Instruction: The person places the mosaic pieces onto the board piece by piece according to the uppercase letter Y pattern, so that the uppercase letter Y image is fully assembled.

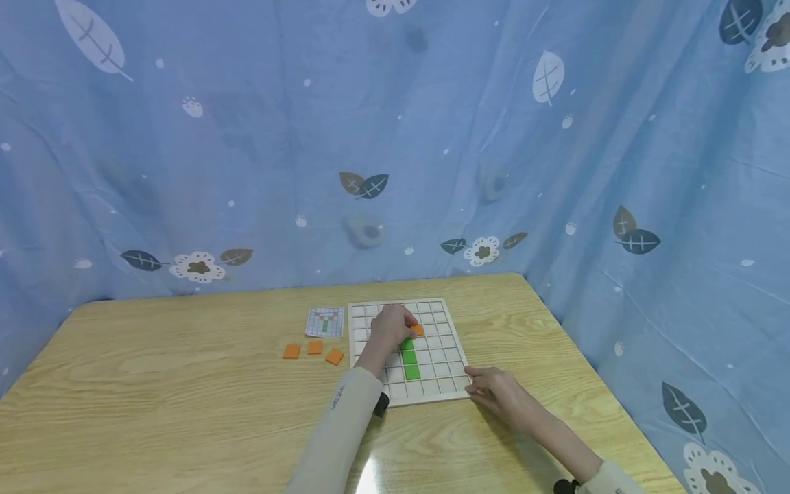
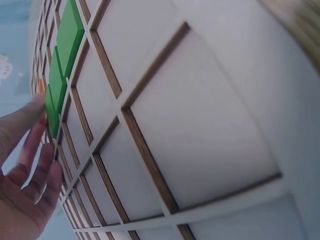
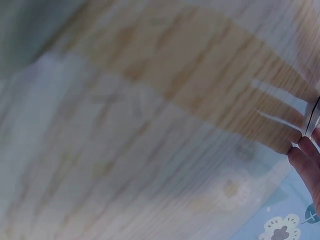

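Note:
A white grid board (image 1: 432,396) lies on the table, with a column of green square tiles (image 1: 410,371) set in its cells. My left hand (image 1: 390,328) reaches over the board and pinches an orange square tile (image 1: 417,330) beside the top of the green column. In the left wrist view, the fingertips (image 2: 37,102) are close to the green tiles (image 2: 57,75), with a bit of orange showing there. My right hand (image 1: 496,394) holds the board's near right corner between thumb and fingers. In the right wrist view its fingertips (image 3: 296,150) meet the board's edge (image 3: 313,117).
Three loose orange tiles (image 1: 315,348) lie left of the board on the wooden table (image 1: 185,398). Behind them is a small pattern card (image 1: 324,322) with a coloured grid figure. A blue patterned curtain (image 1: 296,137) hangs behind the table and along its right side.

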The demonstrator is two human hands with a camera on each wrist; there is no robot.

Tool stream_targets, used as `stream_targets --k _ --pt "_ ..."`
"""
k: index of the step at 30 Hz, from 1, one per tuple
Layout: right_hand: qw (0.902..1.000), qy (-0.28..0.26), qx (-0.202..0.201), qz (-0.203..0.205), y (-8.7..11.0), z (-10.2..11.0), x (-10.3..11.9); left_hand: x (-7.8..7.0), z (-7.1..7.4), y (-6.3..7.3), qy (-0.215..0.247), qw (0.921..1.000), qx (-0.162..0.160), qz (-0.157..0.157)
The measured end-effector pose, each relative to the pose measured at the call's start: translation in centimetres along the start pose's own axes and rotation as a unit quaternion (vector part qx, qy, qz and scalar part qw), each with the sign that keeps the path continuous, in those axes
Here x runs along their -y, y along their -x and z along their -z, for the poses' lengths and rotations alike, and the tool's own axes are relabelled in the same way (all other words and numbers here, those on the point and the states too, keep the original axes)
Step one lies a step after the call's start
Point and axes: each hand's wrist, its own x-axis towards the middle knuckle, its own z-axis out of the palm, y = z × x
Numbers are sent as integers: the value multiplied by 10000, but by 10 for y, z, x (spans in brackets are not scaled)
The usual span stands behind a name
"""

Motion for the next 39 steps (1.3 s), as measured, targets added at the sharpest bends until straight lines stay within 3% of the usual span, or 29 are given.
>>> stream_targets --k 7,12,18,23,28,32,35,39 --pt "9999 -13 71 -136 0 -1 0 -2 -1 1 98 9999 -59 104" --pt "9999 -35 100 -120 -1 -1 2 -2 3 4 -101 9999 83 -26" --pt "10000 -47 73 -32 -1 0 3 -3 19 9 28 9987 298 -408" --pt "9998 39 -124 151 0 -1 3 3 30 18 124 9936 261 -1095" --pt "9999 50 -115 88 2 0 2 15 42 29 521 9821 192 -1802" --pt "9999 19 -138 73 3 0 2 30 56 36 869 9689 402 -2282" --pt "9999 -28 -122 44 3 1 2 42 68 45 1032 9683 449 -2232" --pt "9999 -69 -71 -16 1 1 3 62 83 60 1215 9732 255 -1935"
